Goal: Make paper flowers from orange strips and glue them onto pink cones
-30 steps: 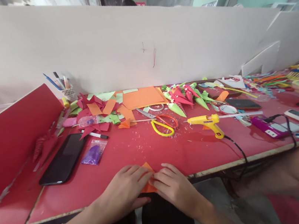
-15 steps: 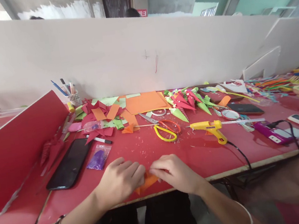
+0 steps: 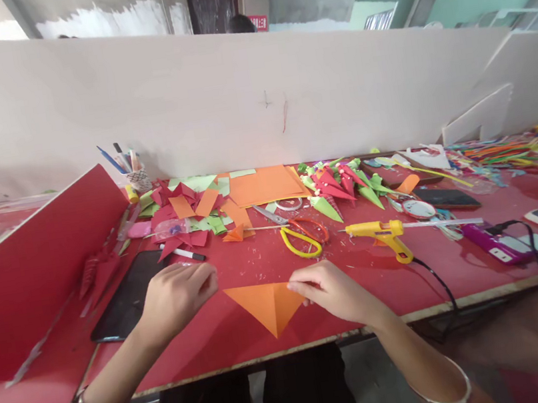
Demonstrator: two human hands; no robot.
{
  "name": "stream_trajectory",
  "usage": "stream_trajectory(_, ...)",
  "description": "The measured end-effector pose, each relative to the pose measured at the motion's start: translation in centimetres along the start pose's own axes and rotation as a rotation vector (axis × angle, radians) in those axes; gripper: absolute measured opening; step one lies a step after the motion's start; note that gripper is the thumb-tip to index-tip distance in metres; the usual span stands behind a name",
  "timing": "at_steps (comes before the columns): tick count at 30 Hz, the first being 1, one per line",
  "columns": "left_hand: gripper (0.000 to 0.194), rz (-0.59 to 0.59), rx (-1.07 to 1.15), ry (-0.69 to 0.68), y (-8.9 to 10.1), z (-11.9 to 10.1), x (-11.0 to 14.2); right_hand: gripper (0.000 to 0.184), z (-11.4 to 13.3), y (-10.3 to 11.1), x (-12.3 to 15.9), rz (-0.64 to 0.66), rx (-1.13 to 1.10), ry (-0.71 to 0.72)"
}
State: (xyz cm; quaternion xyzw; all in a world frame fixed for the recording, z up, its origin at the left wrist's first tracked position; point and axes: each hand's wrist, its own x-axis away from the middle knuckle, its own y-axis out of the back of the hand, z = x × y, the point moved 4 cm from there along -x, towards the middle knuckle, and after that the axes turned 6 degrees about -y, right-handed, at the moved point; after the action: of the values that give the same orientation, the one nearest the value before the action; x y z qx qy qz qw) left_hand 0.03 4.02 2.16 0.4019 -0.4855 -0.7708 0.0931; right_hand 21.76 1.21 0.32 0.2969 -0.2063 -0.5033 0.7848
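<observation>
An orange paper triangle (image 3: 267, 306) with a crease down its middle hangs point downward near the table's front edge. My right hand (image 3: 330, 293) pinches its right corner between thumb and fingers. My left hand (image 3: 177, 299) is closed, just left of the paper's left corner and apart from it; nothing shows in its fingers. Beyond the paper lie scissors (image 3: 300, 244) with one yellow and one orange handle. To the right rests a yellow glue gun (image 3: 379, 231) with a clear stick in its back. A small folded orange piece on a stick (image 3: 236, 234) lies behind.
A black phone (image 3: 122, 304) and an upright red board (image 3: 46, 268) are at left. Paper scraps (image 3: 189, 207), orange sheets (image 3: 266, 185) and folded red and green cones (image 3: 332, 185) line the back. A purple power strip (image 3: 495, 245) and another person's arm are at right.
My left hand has let go of the orange paper and moved up and left, over the small bag of purple bits. The paper now shows spread as a triangle in my right hand.
</observation>
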Motion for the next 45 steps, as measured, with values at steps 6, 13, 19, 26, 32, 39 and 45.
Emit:
stream_trajectory(6, 0.028, 0.383, 0.431, 0.005, -0.4, -2.7, -1.7, 0.034, -0.1, -0.1, -0.4, 0.041, 0.065, 0.044)
stream_trajectory(13, 0.037, 0.556, 0.356, 0.001, -2.5, -4.5, -1.7, 0.019, 1.6, -0.8, -1.3, -0.241, 0.511, 0.271)
stream_trajectory(19, 0.036, 0.584, 0.764, 0.114, -1.9, -5.1, -2.2, 0.012, 1.9, -2.5, -1.9, -0.364, 0.502, 0.330)
stream_trajectory(26, 0.042, 0.633, 0.968, 0.221, -1.3, -4.0, -1.3, 0.013, -0.1, -1.3, -1.4, -0.311, 0.419, 0.276)
stream_trajectory(32, 0.039, 0.678, 1.089, 0.327, -1.9, -2.5, 0.5, 0.015, -3.2, 0.7, -0.1, -0.383, 0.394, 0.136)
stream_trajectory(39, 0.038, 0.735, 1.245, 0.428, -4.1, -2.9, 1.2, 0.047, -1.3, -0.4, 1.1, -0.214, 0.250, 0.233)
stream_trajectory(45, 0.036, 0.725, 1.108, 0.370, -6.4, -3.6, 0.8, 0.044, -1.8, -3.3, -0.1, 0.012, 0.319, 0.224)
